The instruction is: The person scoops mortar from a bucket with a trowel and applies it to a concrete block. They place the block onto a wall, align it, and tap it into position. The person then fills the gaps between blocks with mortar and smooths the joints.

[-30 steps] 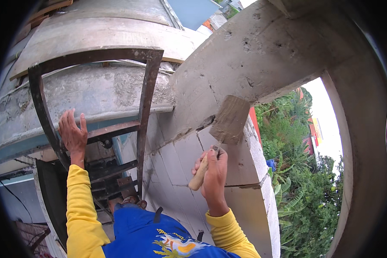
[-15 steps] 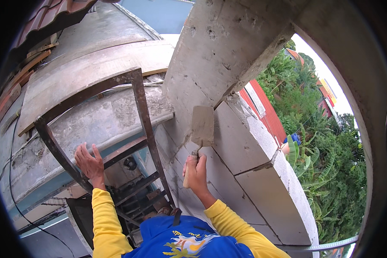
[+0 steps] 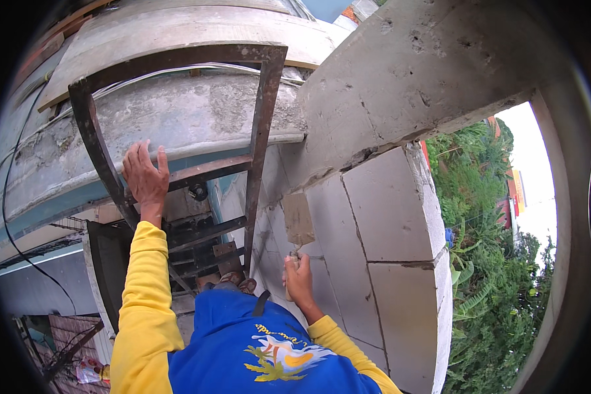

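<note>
My right hand [image 3: 300, 281] is closed round the handle of a trowel [image 3: 298, 220]. The trowel's flat, grey-coated blade points away from me, in front of a wall of large pale blocks [image 3: 391, 210]; whether it touches the wall I cannot tell. My left hand [image 3: 147, 177] lies with its fingers stretched out at the left rail of a dark metal ladder [image 3: 262, 118], near the rounded edge of a concrete ledge [image 3: 190, 102]. Below me, the ladder's rungs run down beside the wall.
A thick concrete beam [image 3: 400, 79] slants above the blocks. Boards [image 3: 197, 29] lie beyond the ledge. At far left hangs a black cable [image 3: 6, 197]. My sandalled feet [image 3: 246, 285] show low on the ladder. Right of the wall, green trees [image 3: 499, 282] stand below.
My view has shifted, so the ladder and wall sit differently. The trowel has come down and nearer to me, away from the beam's lower edge. My left hand stays by the ladder rail.
</note>
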`<state>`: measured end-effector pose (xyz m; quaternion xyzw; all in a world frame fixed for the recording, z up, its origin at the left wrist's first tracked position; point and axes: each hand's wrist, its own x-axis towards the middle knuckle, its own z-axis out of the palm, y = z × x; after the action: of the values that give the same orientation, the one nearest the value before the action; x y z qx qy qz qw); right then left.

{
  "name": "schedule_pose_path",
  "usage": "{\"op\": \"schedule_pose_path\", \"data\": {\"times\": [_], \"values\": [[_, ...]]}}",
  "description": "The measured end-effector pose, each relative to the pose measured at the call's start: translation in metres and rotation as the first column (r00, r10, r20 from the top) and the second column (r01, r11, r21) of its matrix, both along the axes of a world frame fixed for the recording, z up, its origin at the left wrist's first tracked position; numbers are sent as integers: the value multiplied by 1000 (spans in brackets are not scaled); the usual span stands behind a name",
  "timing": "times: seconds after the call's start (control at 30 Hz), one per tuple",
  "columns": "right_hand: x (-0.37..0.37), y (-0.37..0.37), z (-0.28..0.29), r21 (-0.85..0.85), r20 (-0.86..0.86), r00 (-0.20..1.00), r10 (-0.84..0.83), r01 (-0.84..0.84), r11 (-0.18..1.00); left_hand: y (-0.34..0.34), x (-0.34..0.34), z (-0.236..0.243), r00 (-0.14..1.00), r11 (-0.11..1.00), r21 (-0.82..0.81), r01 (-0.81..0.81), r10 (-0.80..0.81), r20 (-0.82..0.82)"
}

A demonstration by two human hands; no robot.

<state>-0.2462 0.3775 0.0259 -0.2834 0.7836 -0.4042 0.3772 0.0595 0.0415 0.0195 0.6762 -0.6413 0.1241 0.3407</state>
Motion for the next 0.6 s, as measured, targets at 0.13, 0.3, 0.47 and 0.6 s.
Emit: {"op": "schedule_pose_path", "data": {"times": [0.13, 0.3, 0.47, 0.6], "values": [[-11, 22, -20, -3, -239, 970, 46, -48, 999, 0, 0, 0, 1000, 998, -56, 9, -8, 13], [-26, 27, -17, -89, -470, 880, 65, -121, 989, -2, -1, -2, 1000, 999, -51, 3, -2, 18], [-42, -5, 8, -192, -432, 900, -56, -31, 981, -1, -1, 1, 1000, 1000, -18, 1, -1, 0], [-46, -31, 23, -176, -194, 973, -128, 94, 980, -3, -1, -3, 1000, 1000, -6, -9, 9, 10]]}}
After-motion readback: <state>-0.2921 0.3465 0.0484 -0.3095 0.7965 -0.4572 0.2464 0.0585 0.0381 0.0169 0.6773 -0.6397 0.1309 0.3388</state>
